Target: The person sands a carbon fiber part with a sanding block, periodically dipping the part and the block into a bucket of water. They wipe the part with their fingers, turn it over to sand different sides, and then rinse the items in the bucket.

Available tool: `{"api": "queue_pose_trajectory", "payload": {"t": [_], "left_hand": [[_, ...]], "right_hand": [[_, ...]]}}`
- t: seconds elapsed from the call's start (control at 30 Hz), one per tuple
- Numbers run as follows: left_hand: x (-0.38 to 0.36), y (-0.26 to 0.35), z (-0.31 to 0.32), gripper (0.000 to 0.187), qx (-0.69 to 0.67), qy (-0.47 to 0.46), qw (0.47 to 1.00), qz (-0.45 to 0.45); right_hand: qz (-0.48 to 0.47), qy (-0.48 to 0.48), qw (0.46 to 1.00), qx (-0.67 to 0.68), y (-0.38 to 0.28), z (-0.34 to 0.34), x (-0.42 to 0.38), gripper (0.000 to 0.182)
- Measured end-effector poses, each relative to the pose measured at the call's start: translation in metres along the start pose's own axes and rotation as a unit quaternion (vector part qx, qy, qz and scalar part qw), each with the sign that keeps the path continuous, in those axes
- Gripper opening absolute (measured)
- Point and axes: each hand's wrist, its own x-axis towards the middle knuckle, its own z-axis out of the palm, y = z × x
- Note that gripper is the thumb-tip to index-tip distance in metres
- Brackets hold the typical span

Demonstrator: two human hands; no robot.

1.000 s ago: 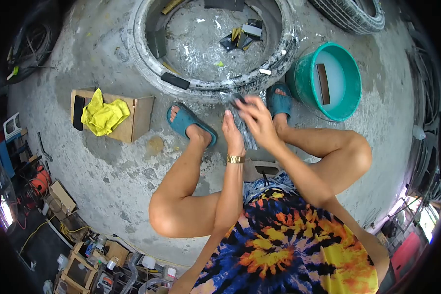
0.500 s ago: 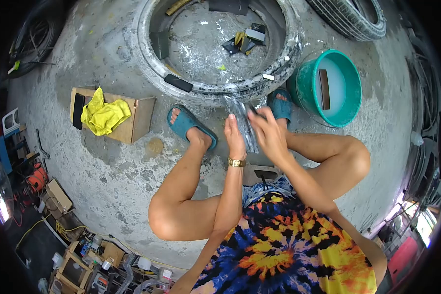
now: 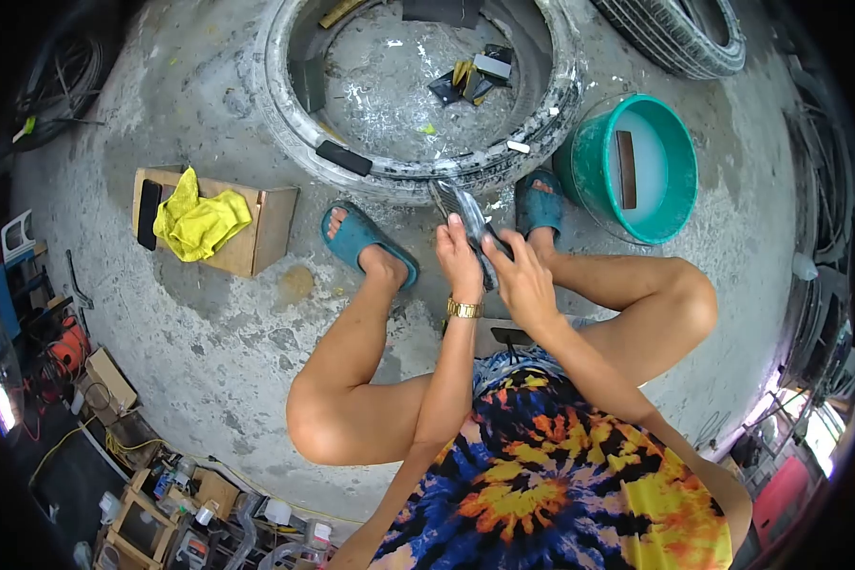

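Note:
A long, glossy dark part with wet-looking highlights (image 3: 461, 207) lies slanted between my hands, in front of the large tyre-like ring. My left hand (image 3: 460, 261), with a gold watch at its wrist, grips it from the left side, thumb stretched along its surface. Closed fingers of my right hand (image 3: 527, 288) press a small black pad (image 3: 504, 245) against its right side; I cannot tell what the pad is made of. The lower end of the part is partly hidden between my hands.
The big dirty ring (image 3: 418, 179) carries a black block (image 3: 344, 159) and a white piece (image 3: 518, 147). A green bucket (image 3: 579, 176) of cloudy water stands at right, a brown strip (image 3: 627, 169) in it. On a wooden box (image 3: 271, 228) at left lies a yellow cloth (image 3: 199, 223).
My right hand has slid the black pad down along the glossy part, toward me. The part is turned slightly, and my left hand still holds it.

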Motion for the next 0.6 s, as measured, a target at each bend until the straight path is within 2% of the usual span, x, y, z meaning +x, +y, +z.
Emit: {"api": "queue_pose_trajectory", "payload": {"t": [0.07,0.2,0.27,0.33,0.47,0.53,0.6], "left_hand": [[-0.001,-0.004,0.002,0.045,-0.03,-0.003,1.0,0.001],[-0.005,0.007,0.003,0.045,-0.023,0.01,0.999,0.024],[-0.004,0.011,0.001,0.044,0.027,0.004,0.999,0.016],[-0.002,0.005,0.002,0.043,0.009,0.006,1.0,0.021],[-0.004,0.005,0.005,0.043,-0.009,0.007,0.999,0.042],[-0.003,0.009,0.003,0.042,-0.026,0.002,0.999,0.037],[-0.002,0.009,0.001,0.041,-0.026,-0.019,0.999,0.008]], "right_hand": [[0.004,-0.02,1.0,0.017,0.005,0.001,-0.005,0.041],[0.024,0.023,0.998,0.056,0.005,0.016,0.043,0.039],[0.02,0.036,0.996,0.076,0.006,0.008,0.007,0.037],[0.023,-0.013,0.998,0.052,0.005,-0.005,-0.023,0.035],[0.049,0.029,0.994,0.091,0.005,0.017,0.041,0.033],[0.047,0.05,0.993,0.097,0.004,0.018,0.026,0.03],[0.044,0.014,0.995,0.085,0.002,-0.001,-0.012,0.027]]}}
